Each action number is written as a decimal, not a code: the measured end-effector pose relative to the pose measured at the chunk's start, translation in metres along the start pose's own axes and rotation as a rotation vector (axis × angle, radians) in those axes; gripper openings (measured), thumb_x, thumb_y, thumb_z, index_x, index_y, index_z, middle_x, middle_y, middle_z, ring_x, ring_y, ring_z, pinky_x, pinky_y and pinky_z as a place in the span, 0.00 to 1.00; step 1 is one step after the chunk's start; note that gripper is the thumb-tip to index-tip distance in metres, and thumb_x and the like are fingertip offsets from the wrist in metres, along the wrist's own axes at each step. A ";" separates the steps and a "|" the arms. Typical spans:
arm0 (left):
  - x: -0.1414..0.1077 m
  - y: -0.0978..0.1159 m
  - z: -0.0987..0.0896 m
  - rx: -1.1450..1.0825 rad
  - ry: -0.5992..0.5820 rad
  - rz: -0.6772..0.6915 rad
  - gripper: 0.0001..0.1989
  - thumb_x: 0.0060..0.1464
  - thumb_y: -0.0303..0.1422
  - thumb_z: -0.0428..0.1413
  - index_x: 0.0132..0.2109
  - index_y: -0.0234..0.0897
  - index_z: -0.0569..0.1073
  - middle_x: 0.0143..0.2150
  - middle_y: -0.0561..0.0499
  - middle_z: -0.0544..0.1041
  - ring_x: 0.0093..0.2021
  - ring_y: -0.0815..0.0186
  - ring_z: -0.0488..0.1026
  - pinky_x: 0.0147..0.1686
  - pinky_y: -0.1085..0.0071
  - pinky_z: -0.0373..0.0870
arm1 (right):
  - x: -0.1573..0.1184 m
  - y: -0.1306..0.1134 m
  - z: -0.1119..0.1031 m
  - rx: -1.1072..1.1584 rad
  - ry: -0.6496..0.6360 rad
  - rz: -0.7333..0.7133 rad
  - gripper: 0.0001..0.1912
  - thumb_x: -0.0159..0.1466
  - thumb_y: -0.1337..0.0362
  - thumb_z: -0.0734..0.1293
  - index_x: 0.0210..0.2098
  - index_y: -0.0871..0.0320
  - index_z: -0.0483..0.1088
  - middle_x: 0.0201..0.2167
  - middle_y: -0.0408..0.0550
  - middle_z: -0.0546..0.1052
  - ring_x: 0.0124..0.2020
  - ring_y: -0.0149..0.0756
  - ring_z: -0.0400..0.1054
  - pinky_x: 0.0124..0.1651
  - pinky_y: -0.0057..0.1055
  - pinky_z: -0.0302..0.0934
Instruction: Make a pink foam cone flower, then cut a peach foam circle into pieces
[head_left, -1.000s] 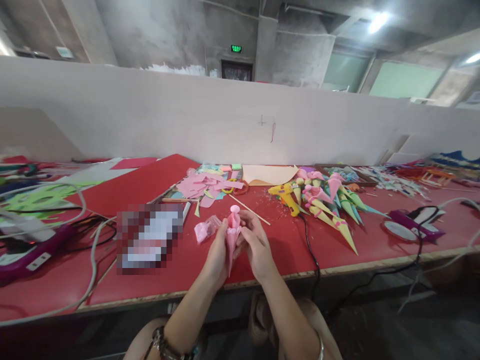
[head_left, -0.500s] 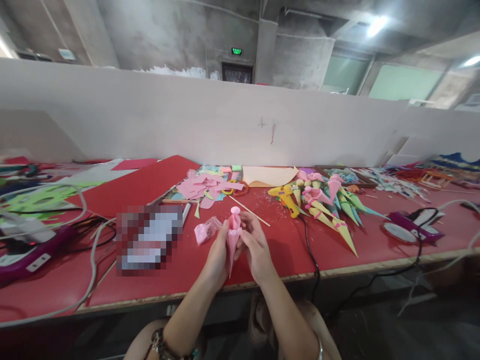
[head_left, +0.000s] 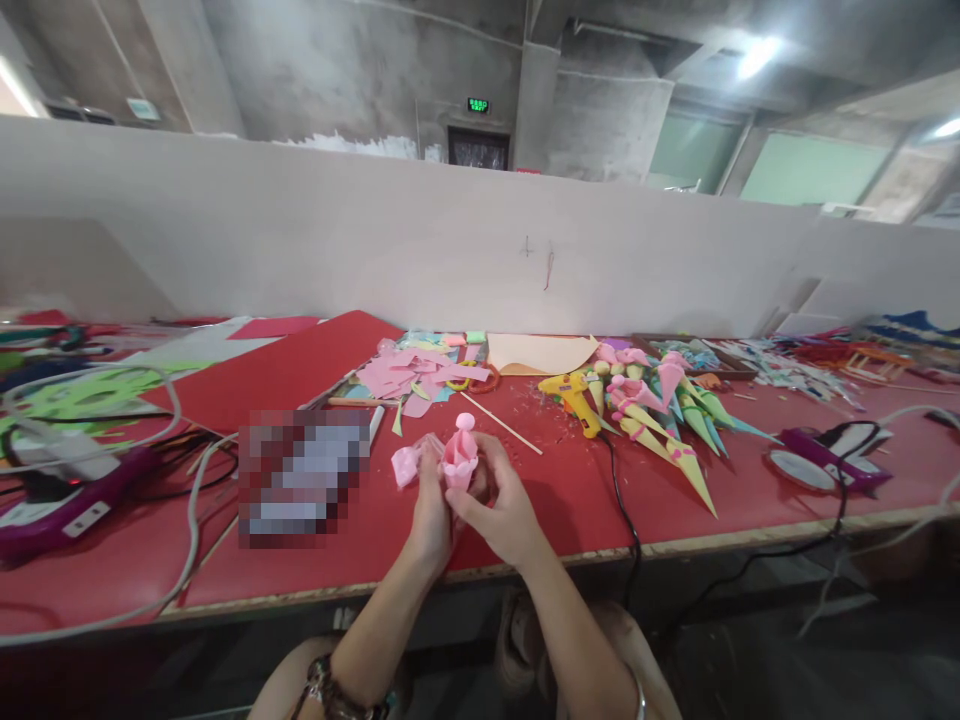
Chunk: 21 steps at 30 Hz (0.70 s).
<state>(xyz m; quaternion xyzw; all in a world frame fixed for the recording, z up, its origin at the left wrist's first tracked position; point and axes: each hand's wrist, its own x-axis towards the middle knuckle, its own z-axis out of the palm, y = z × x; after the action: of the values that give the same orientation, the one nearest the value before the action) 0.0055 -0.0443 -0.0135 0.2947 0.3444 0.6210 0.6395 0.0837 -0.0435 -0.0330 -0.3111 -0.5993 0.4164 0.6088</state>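
Note:
A small pink paper cone [head_left: 460, 468] with a round pink piece [head_left: 465, 422] at its top is held between both hands above the front of the red table [head_left: 315, 575]. My left hand [head_left: 432, 515] grips it from the left, thumb along its side. From the right, my right hand [head_left: 501, 505] has its thumb on the front of the cone and the fingers behind. The cone's lower tip is hidden by the hands. Just left of them lies a clear bag with pink pieces [head_left: 409, 464].
A yellow glue gun [head_left: 574, 400] lies right of centre beside a pile of yellow and pink cones [head_left: 660, 420]. Pink paper strips [head_left: 412, 370] are behind my hands, near a thin stick [head_left: 501, 422]. Red sheets [head_left: 300, 370] and a purple power strip [head_left: 75, 505] are at left.
The cone has been tilted, so its open top now faces me and its pointed tip no longer shows. My right thumb has moved left across its front.

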 end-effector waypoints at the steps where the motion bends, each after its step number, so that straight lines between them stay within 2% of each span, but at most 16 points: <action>1: 0.001 -0.002 -0.001 0.024 -0.010 0.001 0.25 0.38 0.55 0.54 0.22 0.35 0.65 0.13 0.59 0.60 0.13 0.77 0.54 0.10 0.80 0.48 | 0.000 0.000 0.000 -0.006 0.019 -0.018 0.24 0.49 0.68 0.68 0.46 0.55 0.65 0.46 0.49 0.68 0.50 0.40 0.62 0.54 0.37 0.56; 4: 0.003 -0.004 -0.004 0.129 -0.108 0.032 0.24 0.38 0.55 0.54 0.29 0.36 0.69 0.15 0.60 0.61 0.12 0.77 0.51 0.08 0.80 0.45 | 0.000 -0.002 -0.001 0.055 0.092 0.026 0.21 0.52 0.66 0.67 0.46 0.55 0.65 0.41 0.48 0.69 0.42 0.38 0.66 0.43 0.34 0.64; 6: 0.003 -0.001 -0.006 0.242 -0.222 0.070 0.20 0.41 0.48 0.57 0.36 0.37 0.71 0.19 0.59 0.64 0.14 0.76 0.54 0.10 0.80 0.51 | 0.001 -0.003 -0.001 0.166 0.124 0.101 0.20 0.53 0.63 0.67 0.46 0.53 0.64 0.37 0.46 0.70 0.35 0.36 0.68 0.31 0.30 0.66; 7: 0.003 0.002 -0.007 0.320 -0.286 0.082 0.18 0.41 0.44 0.58 0.39 0.38 0.71 0.21 0.57 0.67 0.15 0.75 0.56 0.12 0.79 0.54 | 0.001 -0.003 -0.002 0.223 0.140 0.124 0.21 0.53 0.62 0.67 0.46 0.53 0.64 0.35 0.45 0.71 0.33 0.35 0.68 0.29 0.29 0.66; 9: 0.000 0.011 -0.010 0.508 -0.404 0.103 0.17 0.40 0.35 0.61 0.41 0.39 0.71 0.27 0.54 0.71 0.19 0.73 0.61 0.18 0.77 0.61 | 0.003 -0.003 -0.004 0.308 0.187 0.121 0.20 0.53 0.62 0.67 0.46 0.53 0.64 0.36 0.44 0.71 0.34 0.33 0.68 0.32 0.28 0.65; 12: -0.002 0.022 -0.014 0.747 -0.494 0.177 0.12 0.40 0.30 0.60 0.37 0.39 0.74 0.27 0.52 0.72 0.26 0.69 0.66 0.27 0.76 0.64 | 0.005 -0.001 -0.008 0.359 0.212 0.093 0.18 0.54 0.63 0.67 0.45 0.54 0.66 0.38 0.45 0.72 0.39 0.33 0.67 0.43 0.30 0.63; 15: 0.000 0.025 -0.019 0.871 -0.506 0.253 0.04 0.43 0.31 0.58 0.31 0.37 0.74 0.25 0.52 0.73 0.27 0.67 0.66 0.31 0.75 0.64 | 0.005 -0.001 -0.010 0.390 0.153 0.110 0.17 0.55 0.63 0.67 0.45 0.54 0.67 0.37 0.45 0.74 0.37 0.33 0.68 0.40 0.31 0.64; 18: 0.006 0.021 -0.022 1.015 -0.522 0.296 0.05 0.46 0.32 0.55 0.31 0.35 0.73 0.27 0.52 0.73 0.28 0.67 0.67 0.31 0.74 0.64 | 0.004 -0.003 -0.009 0.393 0.133 0.131 0.19 0.54 0.62 0.67 0.46 0.55 0.67 0.39 0.46 0.74 0.37 0.34 0.68 0.40 0.31 0.64; 21: 0.012 0.017 -0.022 1.165 -0.509 0.355 0.06 0.48 0.32 0.52 0.33 0.34 0.72 0.28 0.53 0.74 0.28 0.67 0.67 0.30 0.73 0.64 | 0.004 -0.004 -0.008 0.406 0.107 0.146 0.21 0.54 0.62 0.68 0.47 0.54 0.67 0.44 0.47 0.74 0.43 0.36 0.68 0.46 0.32 0.62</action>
<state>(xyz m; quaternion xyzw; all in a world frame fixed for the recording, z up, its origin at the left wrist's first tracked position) -0.0228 -0.0330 -0.0139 0.7824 0.4084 0.3398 0.3249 0.0918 -0.0407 -0.0278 -0.2465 -0.4459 0.5543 0.6582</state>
